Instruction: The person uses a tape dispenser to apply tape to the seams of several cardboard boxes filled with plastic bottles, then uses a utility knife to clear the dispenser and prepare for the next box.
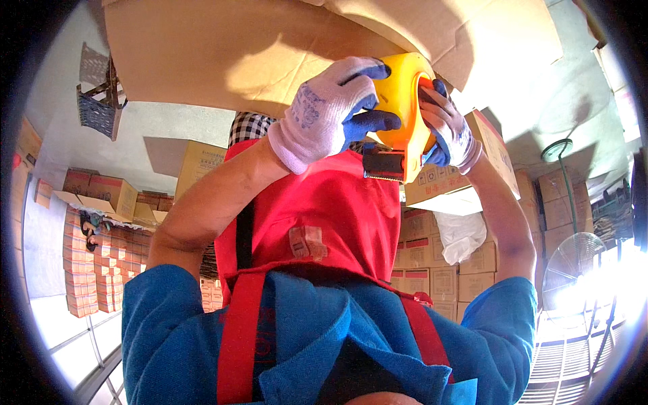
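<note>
Here left hand (pixel 331 111) and right hand (pixel 449 128) clasp a yellow tape dispenser (pixel 406 101); cardboard (pixel 202 57) cropped above

A yellow tape dispenser (pixel 395 91) is held up before the red apron (pixel 324 209), rounded body farther out, black block (pixel 383 164) and toothed edge (pixel 382 177) seen against the apron.

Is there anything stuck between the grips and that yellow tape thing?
Only the gloves, nothing else I can see. The left grip lies against one side of the yellow tape dispenser, and the right grip holds the other side.
</note>
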`<state>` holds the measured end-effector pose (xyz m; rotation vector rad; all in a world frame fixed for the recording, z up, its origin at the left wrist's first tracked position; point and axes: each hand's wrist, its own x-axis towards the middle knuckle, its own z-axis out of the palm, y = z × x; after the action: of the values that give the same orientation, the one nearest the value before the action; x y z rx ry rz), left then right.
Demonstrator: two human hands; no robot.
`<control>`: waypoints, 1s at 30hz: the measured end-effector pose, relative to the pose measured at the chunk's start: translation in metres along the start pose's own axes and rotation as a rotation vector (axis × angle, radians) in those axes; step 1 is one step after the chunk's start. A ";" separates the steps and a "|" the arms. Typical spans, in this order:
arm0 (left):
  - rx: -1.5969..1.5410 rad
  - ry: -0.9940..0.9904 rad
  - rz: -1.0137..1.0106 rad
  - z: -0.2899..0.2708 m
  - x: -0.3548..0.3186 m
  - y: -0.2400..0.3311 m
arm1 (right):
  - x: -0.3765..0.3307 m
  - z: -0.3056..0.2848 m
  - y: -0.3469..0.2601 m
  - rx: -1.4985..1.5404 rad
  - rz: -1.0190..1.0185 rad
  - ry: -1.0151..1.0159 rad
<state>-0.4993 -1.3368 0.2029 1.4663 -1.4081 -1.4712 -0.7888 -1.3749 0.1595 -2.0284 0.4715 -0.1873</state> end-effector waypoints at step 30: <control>-0.283 -0.146 -0.482 0.057 0.004 0.042 | -0.057 0.074 -0.035 0.446 0.642 0.119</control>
<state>-0.5644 -1.3362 0.2305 1.6055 -0.9030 -2.0144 -0.8077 -1.2772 0.1577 -1.3595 1.0294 -0.0129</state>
